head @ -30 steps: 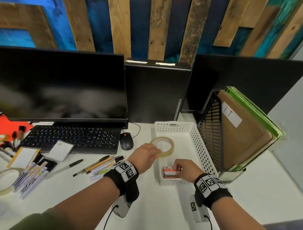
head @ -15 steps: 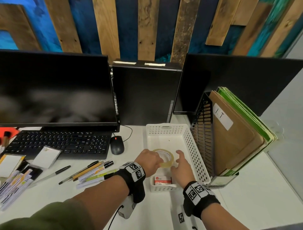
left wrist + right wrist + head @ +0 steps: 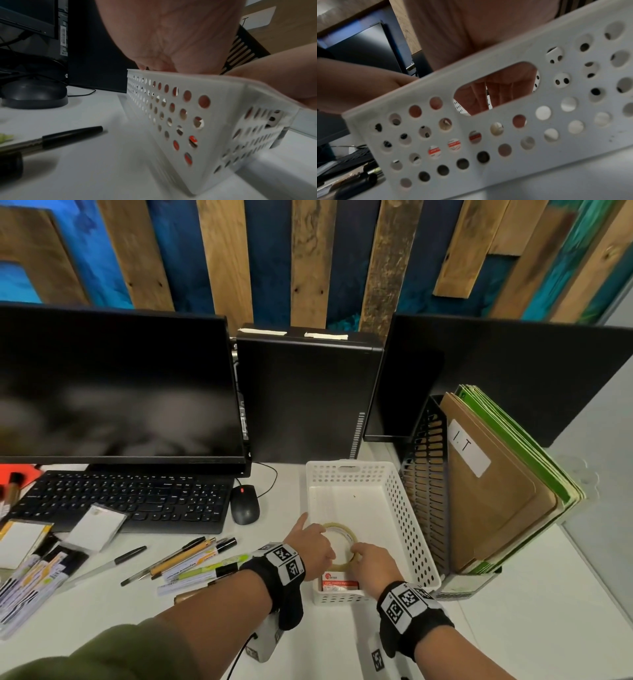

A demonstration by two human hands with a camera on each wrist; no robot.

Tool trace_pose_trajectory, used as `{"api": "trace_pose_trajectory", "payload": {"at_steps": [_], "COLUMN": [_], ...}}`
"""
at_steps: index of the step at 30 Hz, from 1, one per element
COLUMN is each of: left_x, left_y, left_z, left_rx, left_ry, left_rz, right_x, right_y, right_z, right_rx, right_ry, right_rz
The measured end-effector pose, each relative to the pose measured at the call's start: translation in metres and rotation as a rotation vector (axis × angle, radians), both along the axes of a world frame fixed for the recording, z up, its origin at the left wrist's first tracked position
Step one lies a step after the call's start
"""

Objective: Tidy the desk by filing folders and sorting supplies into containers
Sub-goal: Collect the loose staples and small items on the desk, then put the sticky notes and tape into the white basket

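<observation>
A clear tape roll (image 3: 339,529) sits low inside the white perforated basket (image 3: 349,466), near its front half. My left hand (image 3: 320,537) grips the roll's left side with curled fingers. On the roll's near right edge, my right hand (image 3: 356,553) pinches the rim. A small red-and-white box (image 3: 339,583) lies in the basket's front end, just below both hands. From the left wrist view I see the basket wall (image 3: 188,108) with my palm (image 3: 171,33) above its rim. Fingers of my right hand (image 3: 496,92) show through the basket's handle hole (image 3: 505,135).
A black mesh file holder (image 3: 424,491) with brown (image 3: 489,501) and green folders stands right of the basket. Pens and markers (image 3: 191,556) lie left of it, with notepads (image 3: 96,525) farther left. Keyboard (image 3: 130,501), mouse (image 3: 244,505) and monitor sit behind.
The tape roll went from above the basket's left rim down into the basket. My right hand left the small box and took the roll's right edge.
</observation>
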State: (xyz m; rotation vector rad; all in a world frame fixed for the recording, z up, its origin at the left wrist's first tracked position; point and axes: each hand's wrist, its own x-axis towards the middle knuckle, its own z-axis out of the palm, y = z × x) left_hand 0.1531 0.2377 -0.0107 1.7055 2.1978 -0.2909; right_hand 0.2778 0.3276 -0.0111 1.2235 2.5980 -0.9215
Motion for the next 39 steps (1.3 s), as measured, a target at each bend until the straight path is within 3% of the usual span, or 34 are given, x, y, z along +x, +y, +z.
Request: {"api": "trace_pose_trajectory", "payload": {"at_steps": [4, 8, 13, 19, 29, 36, 39], "left_x": [0.002, 0.0, -0.017, -0.049, -0.11, -0.166, -0.186], "left_y": [-0.006, -0.022, -0.054, -0.103, -0.208, -0.291, -0.321], "left_z": [0.0, 0.001, 0.001, -0.001, 0.003, -0.007, -0.012], "left_rx": [0.128, 0.442, 0.628, 0.629, 0.579, 0.326, 0.238], "left_ry": [-0.077, -0.176, -0.214, -0.146, -0.091, -0.015, 0.028], "left_rz": [0.081, 0.219, 0.353, 0.449, 0.626, 0.803, 0.837], "right_x": [0.0, -0.002, -0.016, -0.055, -0.108, -0.15, -0.176], "right_y": [0.0, 0.0, -0.01, -0.053, -0.144, -0.21, -0.239], "right_z": [-0.002, -0.004, 0.013, 0.036, 0.025, 0.007, -0.003], "right_rx": [0.012, 0.025, 0.171, 0.166, -0.011, -0.152, -0.102], "right_ry": [-0.039, -0.012, 0.131, 0.313, 0.315, 0.266, 0.259], "right_rz": [0.015, -0.007, -0.008, 0.072, 0.229, 0.355, 0.427]}}
